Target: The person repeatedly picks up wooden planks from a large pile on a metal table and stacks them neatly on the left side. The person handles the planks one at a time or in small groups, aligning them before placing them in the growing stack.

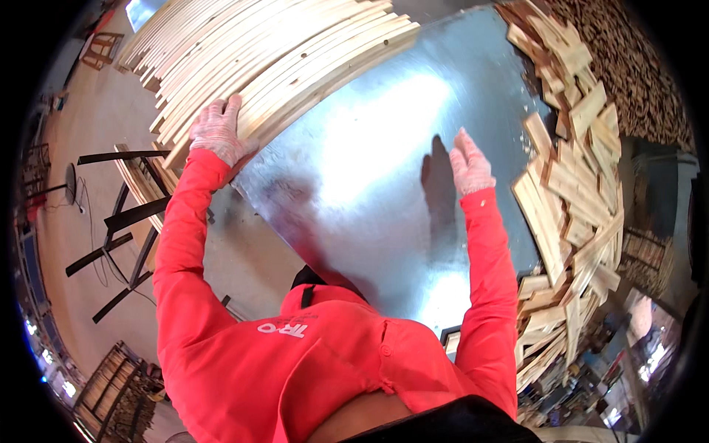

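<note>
At my far left, a black metal stand point(138, 214) is on the floor. Next comes my left hand point(219, 134), laid over the near-left ends of a row of pale boards point(284, 63); I can't tell whether its fingers are gripping. The boards lie ahead of me, side by side, their long axis slanting from that hand away to the right along the far-left side of the metal table point(347, 229). My right hand point(470, 164), empty, fingers together and fairly straight, is over the table, well apart from the boards, so my left is nearer. Farther right is a jumbled heap of wood pieces point(580, 184).
</note>
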Action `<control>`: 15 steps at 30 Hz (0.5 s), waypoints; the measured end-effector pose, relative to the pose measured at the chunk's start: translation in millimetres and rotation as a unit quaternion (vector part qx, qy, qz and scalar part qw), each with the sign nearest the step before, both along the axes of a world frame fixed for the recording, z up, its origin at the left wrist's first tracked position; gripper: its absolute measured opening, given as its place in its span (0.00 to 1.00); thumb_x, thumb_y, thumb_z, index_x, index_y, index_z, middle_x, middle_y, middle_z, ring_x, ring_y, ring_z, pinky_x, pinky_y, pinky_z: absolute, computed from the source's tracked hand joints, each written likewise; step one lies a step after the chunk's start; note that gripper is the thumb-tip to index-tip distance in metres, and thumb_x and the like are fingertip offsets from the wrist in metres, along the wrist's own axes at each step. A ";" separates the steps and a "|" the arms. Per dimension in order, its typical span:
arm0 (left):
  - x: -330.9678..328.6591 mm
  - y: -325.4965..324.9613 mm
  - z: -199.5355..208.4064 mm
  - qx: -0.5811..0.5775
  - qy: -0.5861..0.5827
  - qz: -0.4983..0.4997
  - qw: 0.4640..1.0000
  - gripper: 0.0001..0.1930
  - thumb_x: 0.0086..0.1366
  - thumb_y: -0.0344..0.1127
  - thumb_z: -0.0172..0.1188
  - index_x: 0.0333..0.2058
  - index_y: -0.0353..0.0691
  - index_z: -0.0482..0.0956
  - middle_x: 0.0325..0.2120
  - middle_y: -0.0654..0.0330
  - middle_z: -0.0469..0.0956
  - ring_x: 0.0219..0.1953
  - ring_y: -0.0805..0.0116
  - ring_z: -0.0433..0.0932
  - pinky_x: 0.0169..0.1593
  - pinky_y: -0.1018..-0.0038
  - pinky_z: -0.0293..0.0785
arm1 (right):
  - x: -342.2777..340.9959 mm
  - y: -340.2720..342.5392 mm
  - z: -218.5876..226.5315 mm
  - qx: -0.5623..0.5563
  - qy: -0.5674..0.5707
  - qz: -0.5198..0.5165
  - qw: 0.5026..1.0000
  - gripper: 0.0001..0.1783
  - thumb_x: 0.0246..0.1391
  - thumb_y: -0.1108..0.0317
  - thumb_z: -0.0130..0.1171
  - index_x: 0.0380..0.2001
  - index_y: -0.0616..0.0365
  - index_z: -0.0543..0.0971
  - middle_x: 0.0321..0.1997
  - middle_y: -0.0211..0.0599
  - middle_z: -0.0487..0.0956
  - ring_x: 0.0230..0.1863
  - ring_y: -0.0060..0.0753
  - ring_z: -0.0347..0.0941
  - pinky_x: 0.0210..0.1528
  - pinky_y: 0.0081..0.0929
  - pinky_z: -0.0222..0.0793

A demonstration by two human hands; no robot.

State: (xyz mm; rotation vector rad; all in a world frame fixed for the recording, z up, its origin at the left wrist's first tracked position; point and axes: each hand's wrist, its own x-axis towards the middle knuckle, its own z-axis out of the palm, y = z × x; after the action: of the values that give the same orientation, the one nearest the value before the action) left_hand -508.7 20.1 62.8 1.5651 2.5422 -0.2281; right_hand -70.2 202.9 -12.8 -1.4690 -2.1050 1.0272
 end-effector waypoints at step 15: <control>-26.7 -8.2 -74.6 0.288 0.058 -0.070 0.953 0.44 0.38 0.40 0.71 0.57 0.36 0.64 0.55 0.47 0.64 0.57 0.45 0.63 0.62 0.47 0.55 | -269.8 233.5 -3.2 0.081 -0.198 0.046 0.976 0.41 0.55 0.37 0.49 0.65 0.50 0.65 0.65 0.44 0.69 0.65 0.46 0.64 0.66 0.35 0.58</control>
State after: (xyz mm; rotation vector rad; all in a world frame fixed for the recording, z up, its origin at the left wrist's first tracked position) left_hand -535.4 12.0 -11.8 1.9731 2.7423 0.4668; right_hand -340.0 436.4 -16.0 -1.6104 -2.4829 0.6093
